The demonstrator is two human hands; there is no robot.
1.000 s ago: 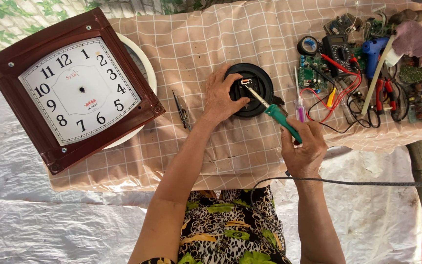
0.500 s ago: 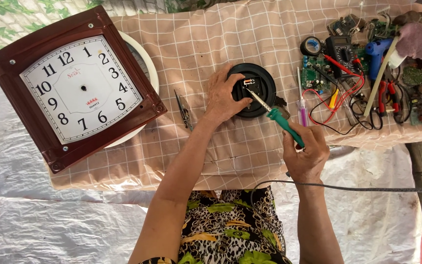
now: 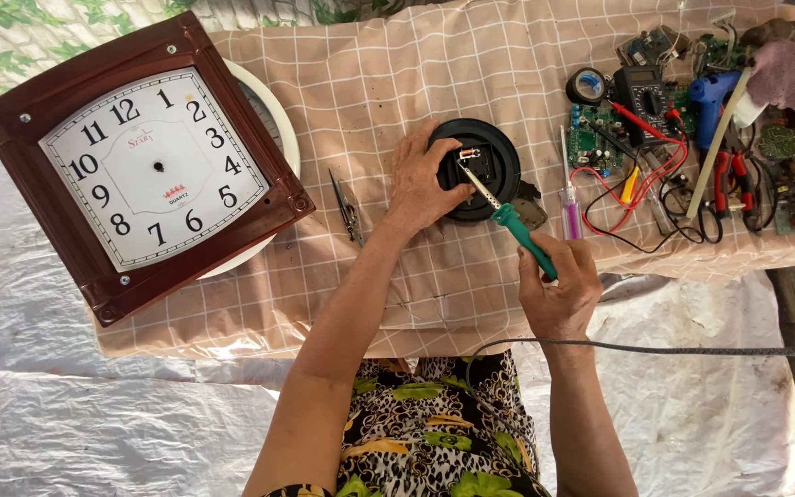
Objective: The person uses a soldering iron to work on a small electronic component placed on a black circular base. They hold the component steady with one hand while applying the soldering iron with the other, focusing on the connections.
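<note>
My left hand [image 3: 420, 179] presses flat on the round black part [image 3: 485, 166]; my right hand [image 3: 558, 290] grips the green-handled soldering iron [image 3: 517, 235], tip on the part beside my left thumb.

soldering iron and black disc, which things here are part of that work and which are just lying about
In use:
- green-handled soldering iron, in the right hand
- round black disc, steadied by the left hand

Lying about:
- square wall clock
- tweezers
- purple screwdriver
- multimeter
- blue glue gun
- circuit boards
</note>
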